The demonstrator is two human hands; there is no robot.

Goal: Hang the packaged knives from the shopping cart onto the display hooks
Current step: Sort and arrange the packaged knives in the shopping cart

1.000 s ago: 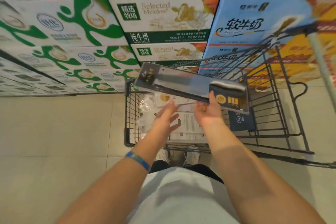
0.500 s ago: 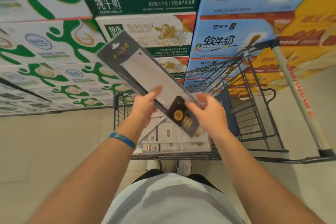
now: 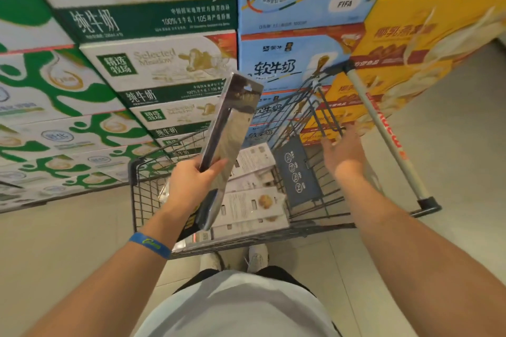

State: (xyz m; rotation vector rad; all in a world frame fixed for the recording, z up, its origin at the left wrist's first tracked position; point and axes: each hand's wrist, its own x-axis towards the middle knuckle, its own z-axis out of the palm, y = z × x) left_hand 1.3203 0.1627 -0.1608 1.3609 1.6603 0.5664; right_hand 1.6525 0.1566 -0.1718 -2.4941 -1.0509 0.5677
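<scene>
Your right hand (image 3: 343,150) has let go, fingers seemingly spread, empty; your left hand (image 3: 191,189) grips the long dark packaged knife (image 3: 232,123) upright above the grey wire shopping cart (image 3: 134,172). Keep its hang hole (image 3: 247,87) topmost.

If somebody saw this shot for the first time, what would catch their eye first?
First the long packaged knife, held up near the centre by the left hand. Behind it rises a wall of stacked milk cartons, green and white on the left, blue and yellow on the right. Lower right, the right hand is spread open over the shopping cart, where more flat packages lie.
</scene>
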